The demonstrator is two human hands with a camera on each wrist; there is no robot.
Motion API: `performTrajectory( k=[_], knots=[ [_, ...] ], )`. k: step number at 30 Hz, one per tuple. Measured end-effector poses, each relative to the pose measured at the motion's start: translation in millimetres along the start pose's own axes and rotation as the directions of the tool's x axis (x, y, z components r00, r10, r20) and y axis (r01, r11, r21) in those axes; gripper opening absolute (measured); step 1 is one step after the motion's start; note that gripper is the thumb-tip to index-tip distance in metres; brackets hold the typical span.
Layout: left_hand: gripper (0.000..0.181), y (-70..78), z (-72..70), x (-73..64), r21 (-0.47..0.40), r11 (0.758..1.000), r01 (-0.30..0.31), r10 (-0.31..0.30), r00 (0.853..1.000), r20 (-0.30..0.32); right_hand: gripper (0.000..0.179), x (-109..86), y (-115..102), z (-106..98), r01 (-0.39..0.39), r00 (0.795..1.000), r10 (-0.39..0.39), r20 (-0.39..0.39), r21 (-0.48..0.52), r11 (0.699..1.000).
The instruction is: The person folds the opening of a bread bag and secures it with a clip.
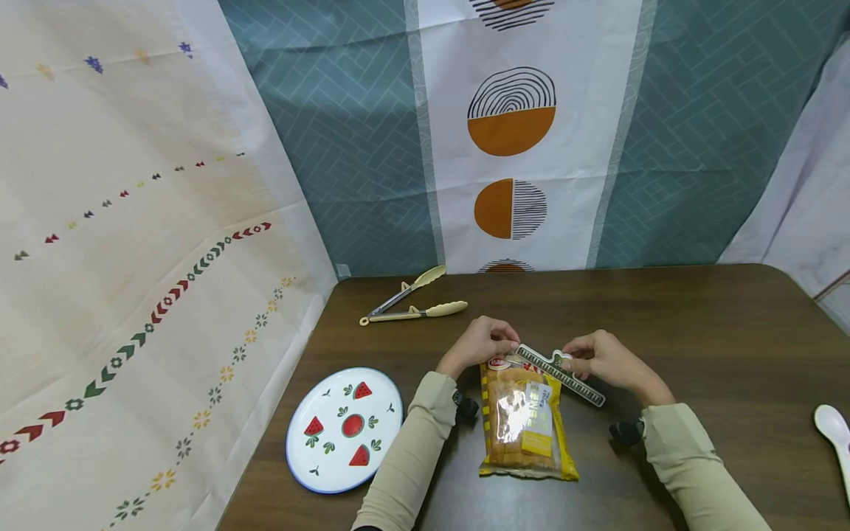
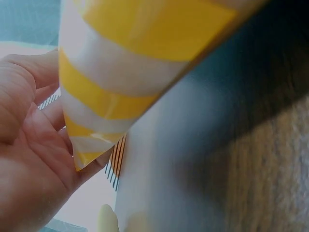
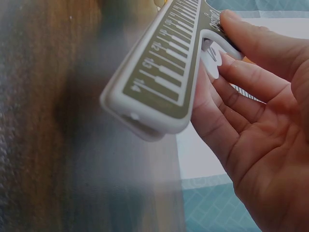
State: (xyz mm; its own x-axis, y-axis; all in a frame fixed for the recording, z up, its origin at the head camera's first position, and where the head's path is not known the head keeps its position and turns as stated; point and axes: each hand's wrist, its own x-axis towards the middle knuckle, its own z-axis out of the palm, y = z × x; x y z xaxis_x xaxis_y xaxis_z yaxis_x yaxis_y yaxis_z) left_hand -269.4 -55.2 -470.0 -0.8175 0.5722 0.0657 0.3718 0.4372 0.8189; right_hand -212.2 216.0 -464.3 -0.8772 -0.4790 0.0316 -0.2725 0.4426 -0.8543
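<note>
A yellow-edged clear bag of sliced bread [image 1: 508, 417] lies on the table, its top toward the back. My left hand [image 1: 481, 346] pinches the bag's top left corner. In the left wrist view the bag's striped yellow side [image 2: 120, 77] hides part of the fingers. Between thumb and fingers, my right hand [image 1: 614, 363] grips a long green-and-white bag clip [image 1: 576, 383] by its handle. The clip slants across the top right of the bag, its left end close to the left fingertips. Numbers and ruler-like marks run along the clip [image 3: 166, 63] in the right wrist view.
Left of the bag is a white plate [image 1: 332, 472] with watermelon pictures and a blue rim. Cream-tipped tongs [image 1: 398, 313] lie spread at the back left. A white spoon [image 1: 833, 428] lies at the right edge. Patterned cloths hang behind and left of the brown table [image 1: 697, 332].
</note>
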Motion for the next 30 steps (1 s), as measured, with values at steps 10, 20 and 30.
performTrajectory(
  k=[10,20,30],
  knots=[
    [0.008,-5.0,-4.7,-5.3,-0.001,1.000,0.018,-0.018,1.000,-0.012,0.025,-0.1,-1,1,0.020,1.000,-0.020,0.000,-0.009,1.000],
    [0.010,-6.5,-7.7,-9.5,-0.030,0.998,0.049,-0.050,0.999,-0.018,0.026,0.3,0,-1,0.020,1.000,-0.020,0.004,-0.006,1.000],
    [0.010,-18.8,-13.0,-15.5,-0.030,0.999,0.042,-0.043,0.998,-0.055,0.028,-0.5,0,-3,0.019,1.000,-0.019,0.001,0.008,1.000]
  ],
)
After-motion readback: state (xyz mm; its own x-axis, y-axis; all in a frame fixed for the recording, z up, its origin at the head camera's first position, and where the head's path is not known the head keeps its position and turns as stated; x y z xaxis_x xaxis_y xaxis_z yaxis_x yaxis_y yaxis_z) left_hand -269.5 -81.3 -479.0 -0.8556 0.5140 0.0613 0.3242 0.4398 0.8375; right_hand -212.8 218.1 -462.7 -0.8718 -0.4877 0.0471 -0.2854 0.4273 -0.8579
